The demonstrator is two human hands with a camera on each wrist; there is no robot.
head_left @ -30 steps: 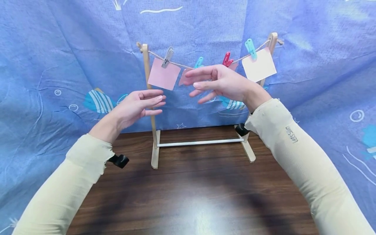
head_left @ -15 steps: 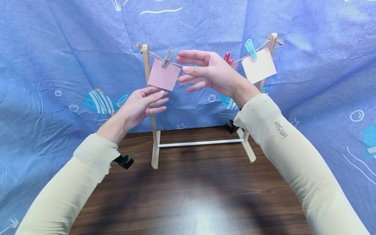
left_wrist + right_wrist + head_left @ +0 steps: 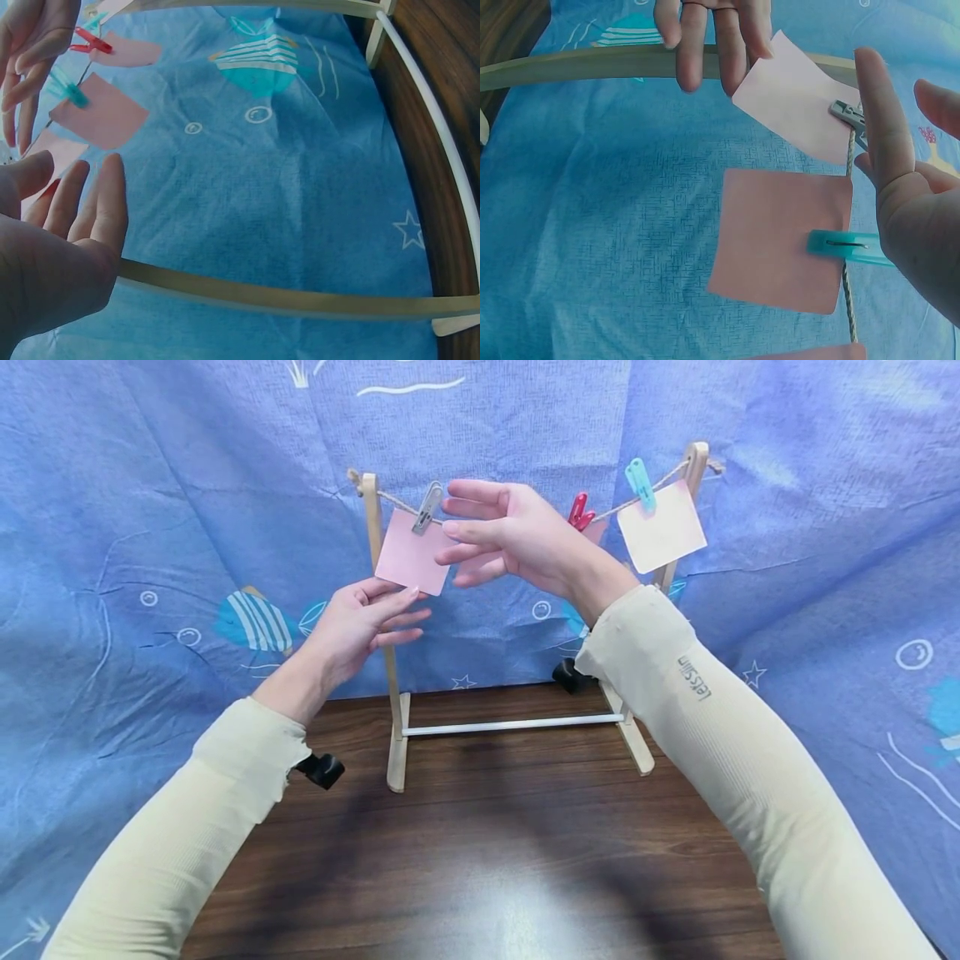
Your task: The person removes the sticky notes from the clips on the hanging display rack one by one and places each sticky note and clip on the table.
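Note:
A pink paper note (image 3: 412,556) hangs from a grey clothespin (image 3: 427,508) at the left of a rope line. My left hand (image 3: 360,622) pinches the note's lower edge, thumb in front and forefinger behind, its other fingers spread below. In the right wrist view the same note (image 3: 799,105) bends slightly at that edge. My right hand (image 3: 517,535) hovers just right of the grey clothespin, fingers parted and holding nothing. In the head view it covers a turquoise clothespin (image 3: 847,244) and most of a second pink note (image 3: 780,232).
A red clothespin (image 3: 580,512) holds another pink note, and a turquoise clothespin (image 3: 640,485) holds a pale yellow note (image 3: 663,529) at right. The rope runs between two wooden posts (image 3: 372,518), joined low by a white rod (image 3: 510,724), on a dark wood table (image 3: 450,852).
My right hand has moved left and up towards the grey clothespin. My left hand has risen to the pink note and taken its lower edge, which has shifted slightly.

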